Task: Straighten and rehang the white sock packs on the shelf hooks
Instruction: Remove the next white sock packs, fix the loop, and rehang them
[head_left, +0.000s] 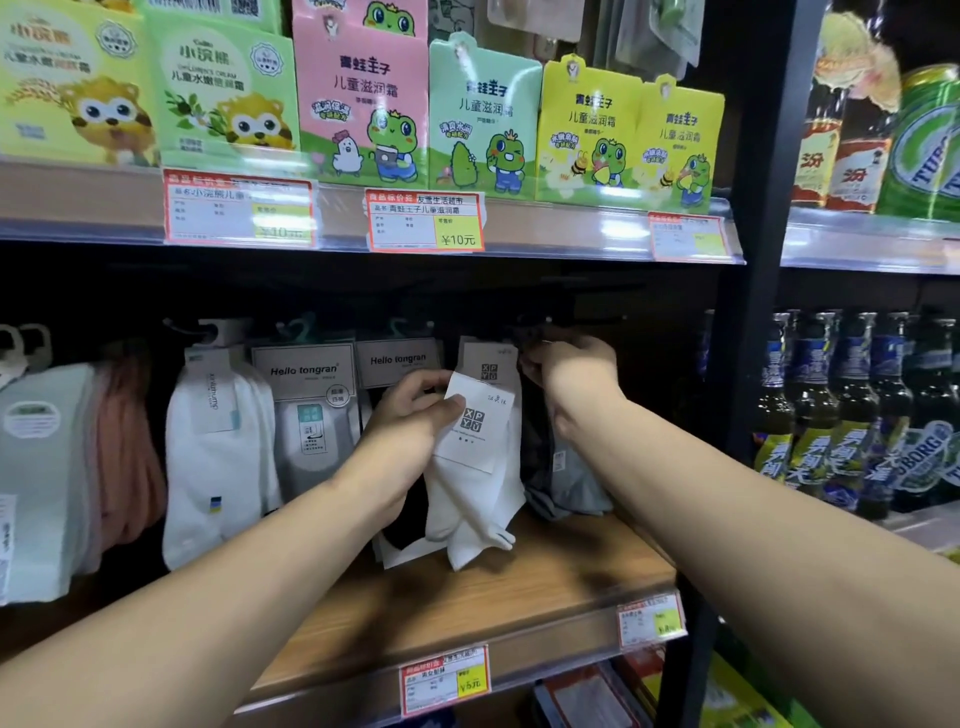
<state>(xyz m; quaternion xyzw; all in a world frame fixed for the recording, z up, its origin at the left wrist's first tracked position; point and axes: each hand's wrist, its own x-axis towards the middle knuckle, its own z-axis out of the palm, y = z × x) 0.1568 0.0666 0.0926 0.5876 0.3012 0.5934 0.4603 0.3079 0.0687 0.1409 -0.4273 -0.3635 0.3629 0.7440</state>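
My left hand (415, 415) pinches the paper label of a white sock pack (475, 478), which hangs tilted, its toes resting on the wooden shelf (561, 577). Behind it hangs another white pack with the same label (488, 364). My right hand (571, 364) is raised to the dark hook area above the packs, fingers closed around something small and dark; what it grips is hidden. Grey socks (571, 483) hang below my right wrist.
Left of my hands hang two "Hello tongran" sock packs (306, 415) and a white sock bundle (218, 447). Children's cream packets (363, 104) fill the shelf above. Beer bottles (852, 415) stand to the right beyond a black upright post (753, 364).
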